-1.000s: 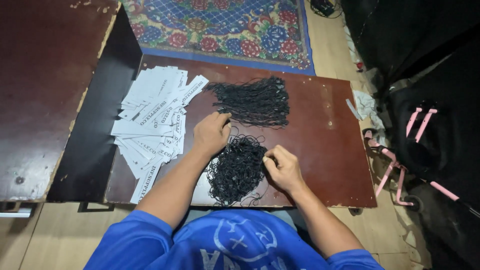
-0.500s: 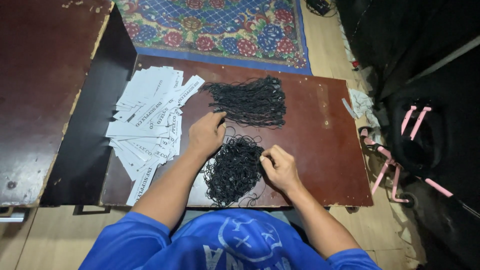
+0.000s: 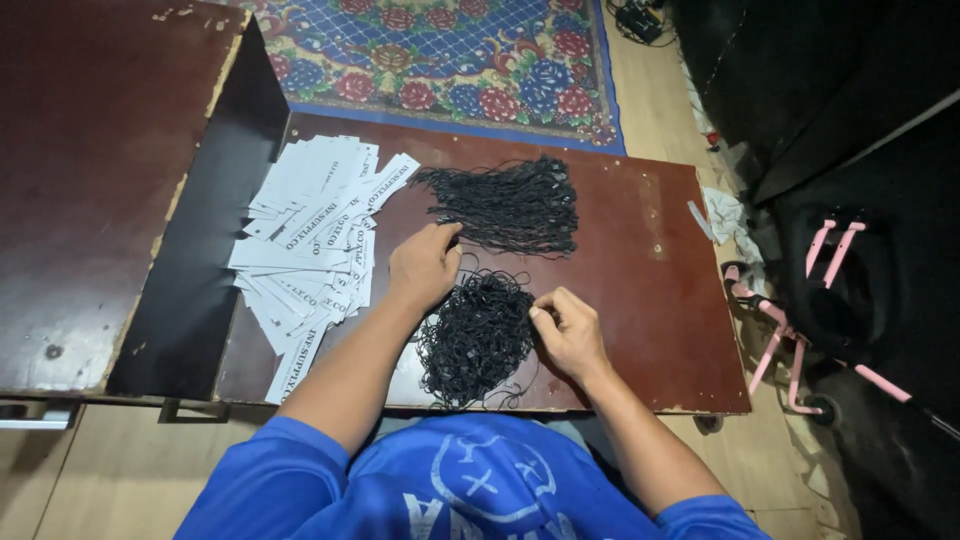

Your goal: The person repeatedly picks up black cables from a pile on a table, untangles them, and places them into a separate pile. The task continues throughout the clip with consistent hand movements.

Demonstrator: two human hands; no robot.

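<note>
A tangled heap of black string loops (image 3: 475, 335) lies on the low brown table (image 3: 650, 300) right in front of me. My left hand (image 3: 425, 265) rests on the heap's upper left edge, fingers curled down into the strings. At the heap's right edge my right hand (image 3: 568, 330) pinches a strand between thumb and fingers. Behind them lies a straightened bundle of black strings (image 3: 510, 203). White paper tags (image 3: 315, 245) are fanned out in a pile to the left of my left hand.
A second dark brown tabletop (image 3: 90, 180) stands at the left, with a black gap between it and my table. A patterned rug (image 3: 450, 55) lies beyond. At the right are a black bag and a pink-framed object (image 3: 790, 320).
Both hands stay on the tangled heap; my left fingers have shifted slightly at its top edge. The camera has drifted a little.
</note>
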